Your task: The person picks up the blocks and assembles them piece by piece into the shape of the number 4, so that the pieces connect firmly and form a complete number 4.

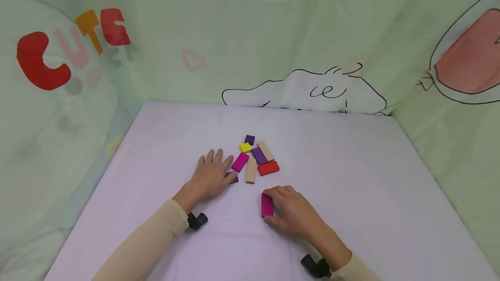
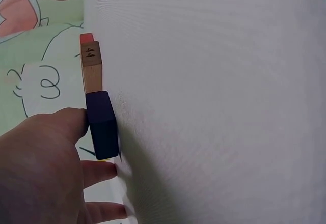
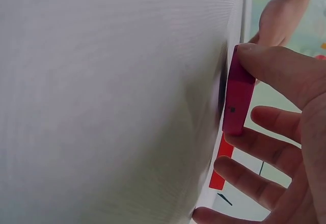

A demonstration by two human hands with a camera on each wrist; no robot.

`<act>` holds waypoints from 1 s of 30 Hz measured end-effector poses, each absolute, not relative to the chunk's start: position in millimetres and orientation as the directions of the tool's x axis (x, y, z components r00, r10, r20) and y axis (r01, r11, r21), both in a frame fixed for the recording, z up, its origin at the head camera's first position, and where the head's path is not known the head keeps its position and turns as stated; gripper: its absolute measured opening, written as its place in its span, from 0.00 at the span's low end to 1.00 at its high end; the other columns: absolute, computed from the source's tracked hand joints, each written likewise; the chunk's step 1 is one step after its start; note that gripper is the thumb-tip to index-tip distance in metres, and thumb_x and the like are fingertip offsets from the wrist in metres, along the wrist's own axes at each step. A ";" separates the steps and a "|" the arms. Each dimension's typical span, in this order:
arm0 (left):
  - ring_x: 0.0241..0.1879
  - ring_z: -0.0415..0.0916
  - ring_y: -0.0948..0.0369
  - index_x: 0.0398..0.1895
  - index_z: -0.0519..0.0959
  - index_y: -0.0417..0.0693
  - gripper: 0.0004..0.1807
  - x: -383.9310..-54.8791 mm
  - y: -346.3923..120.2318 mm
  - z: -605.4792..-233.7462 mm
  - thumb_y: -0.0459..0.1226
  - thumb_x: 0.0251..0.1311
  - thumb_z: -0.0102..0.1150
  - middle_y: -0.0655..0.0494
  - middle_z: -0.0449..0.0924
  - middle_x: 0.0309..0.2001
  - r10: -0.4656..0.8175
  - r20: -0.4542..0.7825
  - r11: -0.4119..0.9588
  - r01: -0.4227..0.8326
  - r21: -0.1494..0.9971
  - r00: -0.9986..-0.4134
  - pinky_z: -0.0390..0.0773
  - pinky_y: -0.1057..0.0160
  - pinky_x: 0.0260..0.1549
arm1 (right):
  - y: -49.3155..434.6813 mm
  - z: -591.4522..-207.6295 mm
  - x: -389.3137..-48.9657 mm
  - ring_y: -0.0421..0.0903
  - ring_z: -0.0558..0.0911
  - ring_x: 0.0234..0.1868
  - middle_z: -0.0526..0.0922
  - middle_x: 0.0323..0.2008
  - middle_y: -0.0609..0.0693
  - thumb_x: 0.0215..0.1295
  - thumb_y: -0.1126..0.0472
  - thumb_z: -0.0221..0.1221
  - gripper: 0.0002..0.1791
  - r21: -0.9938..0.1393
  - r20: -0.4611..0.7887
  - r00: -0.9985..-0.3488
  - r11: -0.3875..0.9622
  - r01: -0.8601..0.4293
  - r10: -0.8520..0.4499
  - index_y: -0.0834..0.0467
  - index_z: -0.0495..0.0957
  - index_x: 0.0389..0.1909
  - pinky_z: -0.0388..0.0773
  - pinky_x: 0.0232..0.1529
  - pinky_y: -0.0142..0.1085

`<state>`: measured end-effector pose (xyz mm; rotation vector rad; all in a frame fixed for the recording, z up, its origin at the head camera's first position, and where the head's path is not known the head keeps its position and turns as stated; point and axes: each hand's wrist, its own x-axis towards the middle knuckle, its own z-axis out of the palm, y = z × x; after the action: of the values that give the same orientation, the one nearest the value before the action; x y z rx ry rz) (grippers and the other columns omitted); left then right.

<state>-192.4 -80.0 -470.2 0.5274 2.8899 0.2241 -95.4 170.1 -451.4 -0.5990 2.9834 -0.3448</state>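
My right hand [image 1: 294, 212] pinches a magenta wooden block [image 1: 267, 205] by its two ends, between thumb and a fingertip. In the right wrist view that magenta block [image 3: 238, 99] stands close over the white surface, the other fingers spread beside it. My left hand [image 1: 212, 175] lies with spread fingers at the left of a loose group of blocks. Its thumb touches a dark purple block [image 1: 233, 180], also seen as a dark block [image 2: 103, 127] in the left wrist view. Just beyond that thumb lies another magenta block [image 1: 240, 162].
Within the group lie a plain wood block [image 1: 251, 171], a red block [image 1: 268, 168], a purple block [image 1: 259, 156], a second plain block [image 1: 266, 151], a yellow block [image 1: 245, 147] and a small dark purple block [image 1: 250, 139]. Printed cloth walls [image 1: 250, 25] surround the white table [image 1: 351, 177].
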 end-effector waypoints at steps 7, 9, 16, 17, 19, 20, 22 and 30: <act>0.81 0.46 0.35 0.82 0.59 0.55 0.38 -194.1 -79.0 -467.4 0.61 0.76 0.43 0.38 0.51 0.82 0.366 -0.174 0.925 0.337 0.177 -0.914 0.51 0.32 0.76 | 171.2 -450.6 -93.5 0.48 0.79 0.59 0.83 0.57 0.47 0.51 0.44 0.78 0.38 -0.231 -0.011 -0.914 0.891 -0.392 -0.405 0.50 0.78 0.63 0.84 0.57 0.45; 0.81 0.47 0.35 0.82 0.59 0.54 0.38 -194.1 -79.2 -467.4 0.61 0.76 0.43 0.38 0.51 0.82 0.365 -0.173 0.925 0.336 0.176 -0.915 0.51 0.32 0.76 | 171.4 -450.8 -93.8 0.48 0.79 0.59 0.83 0.58 0.47 0.51 0.43 0.78 0.39 -0.230 -0.012 -0.912 0.889 -0.396 -0.409 0.50 0.78 0.64 0.84 0.56 0.46; 0.80 0.47 0.35 0.82 0.60 0.54 0.38 -192.0 -78.8 -468.0 0.60 0.76 0.44 0.37 0.52 0.81 0.371 -0.165 0.920 0.338 0.200 -0.914 0.52 0.32 0.76 | 172.7 -451.8 -93.2 0.49 0.79 0.59 0.83 0.58 0.47 0.51 0.44 0.78 0.38 -0.227 -0.027 -0.912 0.891 -0.394 -0.410 0.51 0.78 0.64 0.84 0.57 0.46; 0.80 0.47 0.35 0.81 0.60 0.53 0.38 -191.7 -78.6 -467.9 0.60 0.76 0.44 0.37 0.52 0.81 0.373 -0.162 0.919 0.339 0.203 -0.914 0.52 0.32 0.76 | 172.9 -452.1 -93.1 0.49 0.79 0.60 0.83 0.58 0.47 0.51 0.44 0.78 0.38 -0.226 -0.028 -0.913 0.892 -0.391 -0.407 0.51 0.78 0.64 0.84 0.57 0.46; 0.80 0.48 0.35 0.81 0.61 0.53 0.38 -191.2 -78.1 -468.1 0.60 0.76 0.44 0.37 0.52 0.81 0.374 -0.155 0.918 0.341 0.203 -0.915 0.53 0.32 0.75 | 172.8 -452.2 -92.8 0.49 0.79 0.60 0.83 0.58 0.47 0.51 0.44 0.78 0.39 -0.223 -0.033 -0.915 0.895 -0.386 -0.403 0.50 0.78 0.64 0.84 0.57 0.47; 0.80 0.48 0.35 0.81 0.61 0.53 0.37 -191.0 -78.0 -468.3 0.60 0.76 0.44 0.37 0.53 0.81 0.373 -0.152 0.918 0.341 0.201 -0.915 0.53 0.32 0.75 | 172.7 -452.4 -92.7 0.49 0.79 0.60 0.83 0.58 0.47 0.51 0.44 0.78 0.39 -0.222 -0.035 -0.915 0.896 -0.385 -0.402 0.50 0.78 0.64 0.84 0.57 0.47; 0.80 0.49 0.35 0.81 0.61 0.53 0.37 -190.5 -77.8 -468.4 0.60 0.76 0.45 0.37 0.53 0.81 0.372 -0.149 0.919 0.340 0.199 -0.916 0.53 0.32 0.75 | 172.5 -452.9 -92.4 0.48 0.79 0.60 0.82 0.59 0.47 0.51 0.43 0.78 0.40 -0.218 -0.038 -0.916 0.898 -0.383 -0.400 0.50 0.78 0.65 0.84 0.57 0.47; 0.80 0.48 0.35 0.81 0.60 0.54 0.38 -189.7 -78.0 -468.4 0.60 0.76 0.44 0.38 0.52 0.81 0.366 -0.160 0.921 0.331 0.206 -0.917 0.52 0.32 0.76 | 172.2 -455.5 -92.2 0.48 0.79 0.60 0.82 0.60 0.48 0.51 0.43 0.78 0.42 -0.209 -0.044 -0.918 0.902 -0.378 -0.395 0.49 0.77 0.67 0.83 0.58 0.47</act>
<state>-189.7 -78.0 -468.4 0.5286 2.8857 0.2589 -92.2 172.2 -455.5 -0.6065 2.9801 -0.3011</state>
